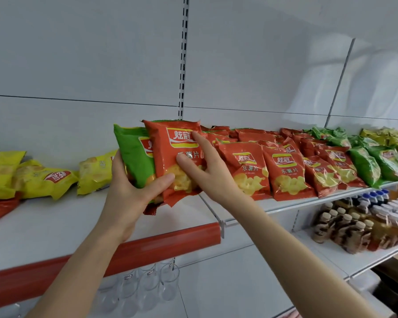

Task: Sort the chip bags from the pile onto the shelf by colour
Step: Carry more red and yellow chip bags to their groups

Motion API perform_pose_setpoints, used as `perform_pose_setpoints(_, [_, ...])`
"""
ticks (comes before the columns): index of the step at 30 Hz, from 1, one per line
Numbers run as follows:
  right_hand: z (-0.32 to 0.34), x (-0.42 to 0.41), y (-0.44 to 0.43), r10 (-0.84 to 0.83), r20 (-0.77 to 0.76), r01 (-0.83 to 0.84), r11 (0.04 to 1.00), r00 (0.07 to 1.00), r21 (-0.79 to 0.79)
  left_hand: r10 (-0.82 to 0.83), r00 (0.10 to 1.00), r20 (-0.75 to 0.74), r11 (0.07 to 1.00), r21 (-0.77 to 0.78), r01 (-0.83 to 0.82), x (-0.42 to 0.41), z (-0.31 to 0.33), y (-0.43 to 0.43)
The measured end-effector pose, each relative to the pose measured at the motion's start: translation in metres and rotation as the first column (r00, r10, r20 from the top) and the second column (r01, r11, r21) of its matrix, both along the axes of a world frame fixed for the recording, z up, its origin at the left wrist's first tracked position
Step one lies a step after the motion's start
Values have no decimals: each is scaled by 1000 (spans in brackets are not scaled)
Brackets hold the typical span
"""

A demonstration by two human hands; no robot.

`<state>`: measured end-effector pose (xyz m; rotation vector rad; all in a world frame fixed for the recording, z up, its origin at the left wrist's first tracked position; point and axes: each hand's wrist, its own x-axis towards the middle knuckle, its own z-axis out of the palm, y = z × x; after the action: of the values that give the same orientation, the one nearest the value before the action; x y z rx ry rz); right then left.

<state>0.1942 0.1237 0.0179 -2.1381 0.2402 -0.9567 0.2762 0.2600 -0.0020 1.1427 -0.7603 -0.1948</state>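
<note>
so the left hand (129, 191) is clamped round a little stack: a green bag (133, 157) at the back, a red bag (170, 152) in front, and what looks like another red corner poking out underneath. the thumb lies across the front and the fingers are tucked behind, which makes sense since the bags are puffy and slippery and would slide apart otherwise.

the right hand (202, 171) is laid on the face of the red bag. the index finger points up by the logo and the thumb presses lower down, both pretty straight, so it reads as pressing or sliding, not a pinch. its other fingers are hidden, so can't say if they hook the edge.

the stack sits upright above the shelf (55, 221), just left of the red row (283, 171). my guess is the red one is being peeled off the front because its slot is right there, and the green one waits since the green row (377, 164) is further right.

loose yellow bags (32, 177) lie flat on the left, unsorted i reckon. more yellow at the far right (388, 136), so colours run red, green, yellow that way.

bottles (365, 226) sit on the shelf below.
</note>
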Motion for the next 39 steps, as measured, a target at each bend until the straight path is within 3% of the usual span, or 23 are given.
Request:
perform_pose_setpoints(4, [-1, 1, -5, -18, 37, 16, 998, 999, 57, -29, 998, -52, 1000, -12, 28, 2, 1, 0])
perform_pose_setpoints(9, [6, 0, -24, -142, 185, 128, 988, 972, 83, 64, 997, -51, 995, -69, -68, 18, 2, 6])
perform_pose_setpoints(13, [23, 10, -48, -317, 205, 334, 941, 926, -52, 190, 979, -73, 972, -130, -198, 42, 5, 28])
perform_pose_setpoints(21, [5, 85, -62, -401, -12, 371, 858, 916, -354, 272, 962, -30, 954, -120, -273, 60, 1, 53])
perform_pose_setpoints(25, [-13, 102, -74, -437, -121, 372, 857, 891, -356, 270, 963, -20, 957, -110, -270, 60, 0, 54])
perform_pose_setpoints(31, [-28, 128, -66, -247, -161, 207, 951, 956, -230, 282, 959, -4, 955, -94, -281, 67, -3, 48])
perform_pose_setpoints(34, [-29, 134, -74, -357, -146, 307, 909, 923, -282, 282, 959, -14, 955, -91, -282, 70, -3, 48])
perform_pose_setpoints(39, [-33, 132, -87, -608, -233, 487, 768, 759, -416, 276, 961, -19, 958, -80, -276, 73, -5, 45])
